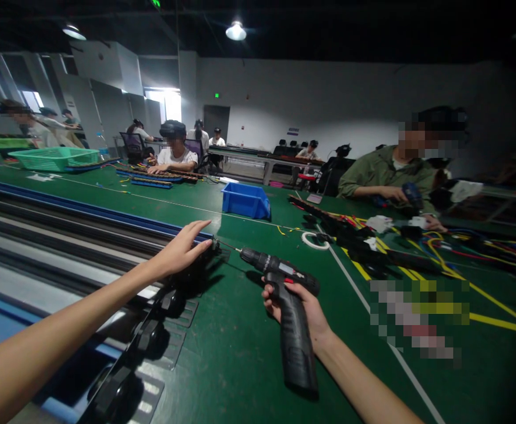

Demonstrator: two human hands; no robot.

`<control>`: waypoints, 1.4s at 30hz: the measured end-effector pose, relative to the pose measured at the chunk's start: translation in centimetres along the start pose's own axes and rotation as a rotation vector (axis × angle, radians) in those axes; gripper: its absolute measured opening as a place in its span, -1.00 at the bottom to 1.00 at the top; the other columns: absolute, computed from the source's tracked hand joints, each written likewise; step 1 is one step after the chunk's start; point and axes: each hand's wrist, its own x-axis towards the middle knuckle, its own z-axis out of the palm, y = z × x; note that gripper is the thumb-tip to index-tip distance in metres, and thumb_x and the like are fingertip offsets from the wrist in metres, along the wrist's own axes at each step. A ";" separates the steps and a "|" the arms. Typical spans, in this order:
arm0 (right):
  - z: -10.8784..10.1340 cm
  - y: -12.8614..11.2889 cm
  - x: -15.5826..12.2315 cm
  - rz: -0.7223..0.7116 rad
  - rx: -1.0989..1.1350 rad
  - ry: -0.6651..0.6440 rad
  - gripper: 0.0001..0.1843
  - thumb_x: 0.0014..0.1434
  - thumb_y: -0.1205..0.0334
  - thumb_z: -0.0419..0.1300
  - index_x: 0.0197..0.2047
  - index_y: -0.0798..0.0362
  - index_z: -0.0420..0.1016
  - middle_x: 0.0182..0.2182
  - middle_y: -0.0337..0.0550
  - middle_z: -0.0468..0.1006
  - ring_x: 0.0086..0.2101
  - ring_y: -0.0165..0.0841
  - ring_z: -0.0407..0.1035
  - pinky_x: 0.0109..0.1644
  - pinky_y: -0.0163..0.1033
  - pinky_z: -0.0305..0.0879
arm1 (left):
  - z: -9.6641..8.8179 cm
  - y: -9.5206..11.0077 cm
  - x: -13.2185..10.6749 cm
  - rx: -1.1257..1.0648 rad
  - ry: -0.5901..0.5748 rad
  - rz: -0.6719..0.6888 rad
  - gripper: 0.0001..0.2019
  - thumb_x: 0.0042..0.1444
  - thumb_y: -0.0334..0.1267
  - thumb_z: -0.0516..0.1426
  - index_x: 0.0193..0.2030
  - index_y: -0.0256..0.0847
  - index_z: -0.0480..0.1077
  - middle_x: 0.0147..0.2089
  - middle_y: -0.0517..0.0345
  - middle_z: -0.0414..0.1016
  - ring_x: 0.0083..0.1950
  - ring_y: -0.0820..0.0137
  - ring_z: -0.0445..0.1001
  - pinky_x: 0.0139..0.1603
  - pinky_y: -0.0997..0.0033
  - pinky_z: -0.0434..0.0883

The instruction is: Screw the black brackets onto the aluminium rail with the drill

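My right hand (313, 312) grips a black cordless drill (296, 347) by its handle, one finger near the red switch. The drill's bit points left toward the far corner of a long assembly (72, 235) of black and silver rails with blue edges. There is a gap between the bit tip and that corner. My left hand (180, 250) lies at the corner with its fingers stretched out and thumb apart, touching the blue edge. Along the assembly's near end run several black round fittings (152, 338) and slotted metal plates (172, 347).
A blue bin (245, 200) stands beyond the drill, with a white ring (315, 240) to its right. Cables and yellow strips (496, 294) spread over the green table (240, 365). A co-worker in a green shirt (372, 171) holds another drill. A green basket (55, 158) sits far left.
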 end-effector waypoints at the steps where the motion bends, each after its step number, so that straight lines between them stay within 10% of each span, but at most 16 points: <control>1: -0.1 -0.3 0.2 -0.020 0.001 0.010 -0.67 0.20 0.26 0.13 0.02 0.19 0.41 -0.25 -0.05 0.54 -0.19 -0.33 0.47 -0.08 -0.27 0.44 | 0.0 -0.2 0.0 0.034 0.004 -0.003 -0.44 0.27 -0.05 0.03 0.37 -0.15 0.13 0.34 -0.11 0.21 0.34 0.16 0.19 0.33 0.10 0.14; 16: -3.4 -7.8 8.6 0.037 -0.210 0.024 -0.71 0.18 0.29 0.15 -0.07 0.29 0.44 -0.24 0.13 0.57 -0.18 -0.25 0.50 -0.02 -0.18 0.44 | 1.1 -3.7 2.4 0.347 -0.213 -0.091 -0.64 0.25 -0.07 0.04 0.05 -0.24 0.41 -0.03 -0.16 0.52 0.03 0.07 0.46 0.01 0.18 0.32; 29: -3.7 -7.9 8.3 0.043 -0.268 0.082 -0.70 0.13 0.30 0.14 -0.11 0.27 0.52 -0.24 0.12 0.57 -0.17 -0.19 0.47 -0.02 -0.13 0.43 | 1.8 -4.0 2.6 0.304 -0.337 -0.216 -0.50 0.30 0.04 -0.04 0.29 -0.09 0.25 -0.11 -0.03 0.59 -0.11 0.13 0.54 -0.17 0.31 0.32; 42: -3.2 -7.8 8.0 0.085 -0.305 0.021 -0.67 0.14 0.27 0.11 -0.11 0.29 0.54 -0.25 0.08 0.56 -0.16 -0.20 0.45 0.00 -0.16 0.39 | 1.7 -3.9 2.8 0.325 -0.375 -0.187 -0.62 0.31 -0.05 -0.04 0.03 -0.17 0.47 -0.11 -0.03 0.58 -0.06 0.18 0.53 -0.06 0.34 0.36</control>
